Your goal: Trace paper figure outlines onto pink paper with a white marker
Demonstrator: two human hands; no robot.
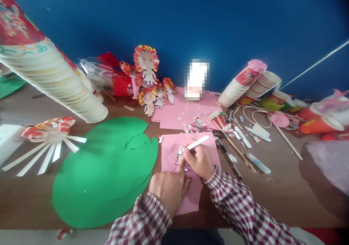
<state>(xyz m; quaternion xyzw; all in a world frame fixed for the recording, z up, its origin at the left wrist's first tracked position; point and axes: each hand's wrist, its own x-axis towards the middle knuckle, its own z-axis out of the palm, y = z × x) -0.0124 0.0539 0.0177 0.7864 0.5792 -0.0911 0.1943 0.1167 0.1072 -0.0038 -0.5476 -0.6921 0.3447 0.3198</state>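
My right hand point(200, 160) is closed around a white marker pen point(200, 142), its tip down on the drawing. A pink paper sheet point(170, 148) lies in front of me. On it is a small figure in dark purple outline point(178, 160), partly covered by my fingers; I cannot tell whether it is a cutout piece or drawn on the sheet. My left hand point(169, 187) rests on the same sheet, index finger stretched out and pressing beside the figure, thumb apart. Its other fingers are mostly hidden.
A large green paper leaf point(109, 176) lies left, near a tall leaning stack of paper cups point(65, 79). Paper figures point(148, 64) stand at the back. Paper scraps point(200, 123), a black pen point(230, 160) and a glue-stick-like tube point(258, 163) lie right, below more cups point(321, 124).
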